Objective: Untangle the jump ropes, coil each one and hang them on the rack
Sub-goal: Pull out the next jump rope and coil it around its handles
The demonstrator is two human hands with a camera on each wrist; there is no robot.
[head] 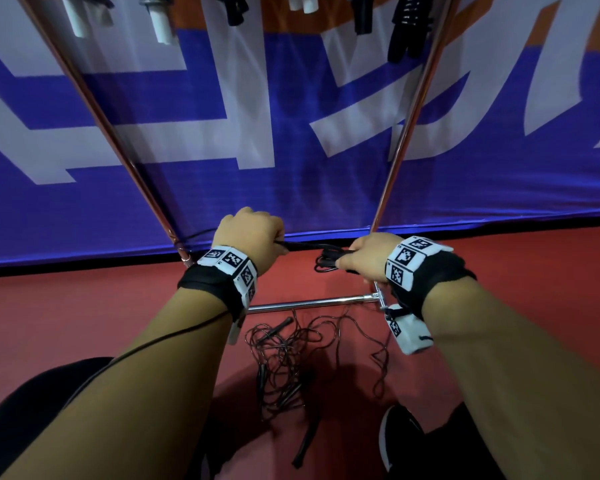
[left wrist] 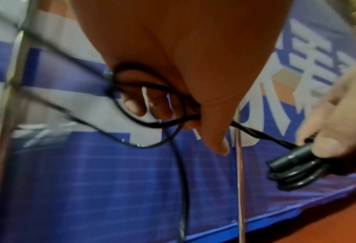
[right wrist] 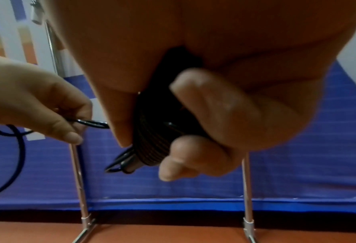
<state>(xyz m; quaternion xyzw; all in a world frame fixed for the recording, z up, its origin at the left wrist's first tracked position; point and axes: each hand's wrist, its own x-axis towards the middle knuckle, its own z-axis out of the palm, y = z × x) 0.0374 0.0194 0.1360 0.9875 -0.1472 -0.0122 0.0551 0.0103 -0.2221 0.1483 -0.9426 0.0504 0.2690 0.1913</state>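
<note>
My right hand (head: pixel 361 258) grips a coiled black jump rope (right wrist: pixel 152 141) with its handle (left wrist: pixel 293 156) sticking out below the thumb. My left hand (head: pixel 253 233) pinches the free cord (left wrist: pixel 245 131) of that same rope, which stretches taut between the two hands. Loose loops of the cord (left wrist: pixel 135 115) hang under the left fingers. Both hands are low, between the two slanted poles of the metal rack (head: pixel 402 133). On the red floor below lies a tangle of black ropes (head: pixel 284 358) with several handles.
The rack's chrome base bar (head: pixel 309 302) runs across the floor under my hands. Black and white rope handles (head: pixel 160 26) hang from the top of the rack. A blue and white banner (head: pixel 291 150) stands behind. My knees and a black shoe (head: pixel 399 434) are near the tangle.
</note>
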